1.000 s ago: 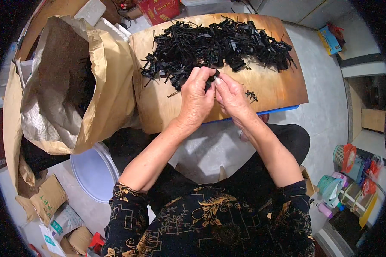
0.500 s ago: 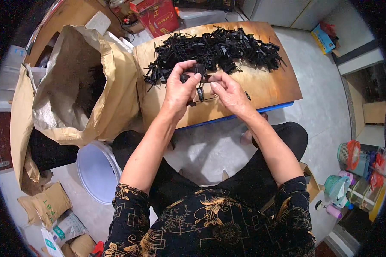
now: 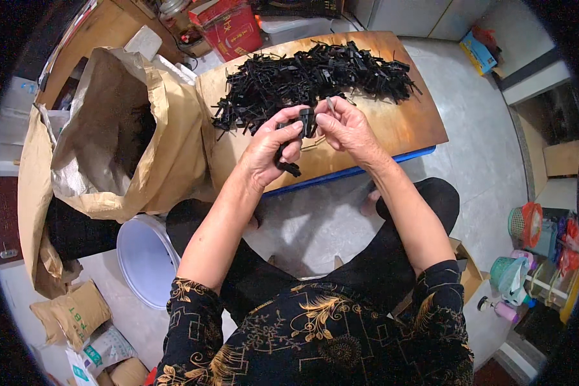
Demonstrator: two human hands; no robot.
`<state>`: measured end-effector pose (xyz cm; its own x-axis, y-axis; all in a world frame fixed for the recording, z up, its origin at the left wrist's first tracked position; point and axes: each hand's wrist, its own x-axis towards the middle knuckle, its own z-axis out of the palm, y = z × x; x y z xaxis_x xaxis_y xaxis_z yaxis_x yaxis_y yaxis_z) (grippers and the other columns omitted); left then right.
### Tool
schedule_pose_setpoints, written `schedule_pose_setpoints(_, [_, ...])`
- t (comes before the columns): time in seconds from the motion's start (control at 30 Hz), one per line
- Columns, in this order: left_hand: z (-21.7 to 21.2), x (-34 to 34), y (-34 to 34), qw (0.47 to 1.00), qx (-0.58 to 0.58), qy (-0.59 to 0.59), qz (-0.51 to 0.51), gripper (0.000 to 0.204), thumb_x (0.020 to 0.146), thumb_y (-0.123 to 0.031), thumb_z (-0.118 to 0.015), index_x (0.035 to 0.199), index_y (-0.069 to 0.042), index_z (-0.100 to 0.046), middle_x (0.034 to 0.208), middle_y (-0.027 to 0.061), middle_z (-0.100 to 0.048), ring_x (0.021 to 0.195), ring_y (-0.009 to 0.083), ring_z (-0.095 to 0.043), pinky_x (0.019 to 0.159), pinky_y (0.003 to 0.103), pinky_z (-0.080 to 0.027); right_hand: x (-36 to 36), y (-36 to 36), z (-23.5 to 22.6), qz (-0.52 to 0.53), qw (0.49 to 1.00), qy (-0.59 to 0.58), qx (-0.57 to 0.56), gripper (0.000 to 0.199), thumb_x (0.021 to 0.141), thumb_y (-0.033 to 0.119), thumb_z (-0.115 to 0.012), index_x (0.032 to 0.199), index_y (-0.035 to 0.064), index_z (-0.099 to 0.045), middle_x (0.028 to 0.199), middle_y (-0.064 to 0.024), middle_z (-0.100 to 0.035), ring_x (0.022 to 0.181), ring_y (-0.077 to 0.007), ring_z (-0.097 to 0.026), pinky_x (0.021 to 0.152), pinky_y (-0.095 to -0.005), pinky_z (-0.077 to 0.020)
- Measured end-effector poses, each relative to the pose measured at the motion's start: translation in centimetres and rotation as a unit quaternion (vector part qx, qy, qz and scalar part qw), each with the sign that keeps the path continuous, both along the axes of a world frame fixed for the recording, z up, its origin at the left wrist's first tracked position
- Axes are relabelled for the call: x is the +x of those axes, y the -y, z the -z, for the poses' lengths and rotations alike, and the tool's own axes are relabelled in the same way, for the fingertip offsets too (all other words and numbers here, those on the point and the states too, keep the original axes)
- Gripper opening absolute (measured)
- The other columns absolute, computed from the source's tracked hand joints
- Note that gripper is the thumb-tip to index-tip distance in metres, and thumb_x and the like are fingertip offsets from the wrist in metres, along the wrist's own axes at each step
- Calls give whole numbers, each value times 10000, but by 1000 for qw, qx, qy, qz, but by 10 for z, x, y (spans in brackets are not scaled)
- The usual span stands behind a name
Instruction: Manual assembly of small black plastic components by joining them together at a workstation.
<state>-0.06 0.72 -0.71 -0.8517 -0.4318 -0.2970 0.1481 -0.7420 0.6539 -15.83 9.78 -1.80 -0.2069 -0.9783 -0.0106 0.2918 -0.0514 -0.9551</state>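
Observation:
My left hand [image 3: 270, 149] is closed around a black plastic part [image 3: 307, 121], held up between thumb and fingertips. More black plastic [image 3: 288, 166] sticks out below its fingers. Close beside it on the right, my right hand [image 3: 349, 134] is pinched, and a small thin greyish tip [image 3: 330, 104] shows at its fingers; its kind is too small to make out. Both hands are over the near edge of a wooden board [image 3: 412, 119]. Behind them, a long heap of black plastic parts [image 3: 321, 71] with thin sticks lies across the board.
To the left stands a large open paper sack [image 3: 180, 135] with dark contents. Below it is a white bucket [image 3: 141, 260]. A blue edge [image 3: 354, 168] shows under the board. A red box [image 3: 231, 32] is at the back, and baskets [image 3: 524, 222] are at the right.
My left hand has drawn slightly nearer and turned, so black plastic now shows below its fingers. The right hand has shifted a little right, and a greyish tip now shows in it.

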Motion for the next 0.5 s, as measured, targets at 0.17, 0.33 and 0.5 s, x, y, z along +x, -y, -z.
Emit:
schedule_pose_setpoints(0.17, [-8,-6,-8,993,-109,54,-15,336,850,-79,-565,1173,-53,-479,671,-7,-486,441,59,-401,405,202,-311,-7,-1,0,-45,996,43,63,139,890,228,-565,916,94,-539,622,61,-471,445,-1,-353,379,-158,-255])
schedule_pose_setpoints(0.33, [-6,-5,-14,957,-269,111,-2,372,856,-165,-596,1196,-81,-467,697,-26,-469,470,34,-390,397,187,-300,-7,-3,2,-50,996,6,72,161,891,245,-560,878,85,-547,609,70,-470,447,-1,-362,375,-168,-266])
schedule_pose_setpoints(0.5, [-2,-1,-14,882,-442,155,39,352,860,-135,-567,1181,-58,-444,750,-1,-503,512,37,-413,425,192,-342,1,0,4,-84,991,-91,53,160,885,266,-566,887,106,-557,610,97,-423,473,10,-330,398,-156,-233])
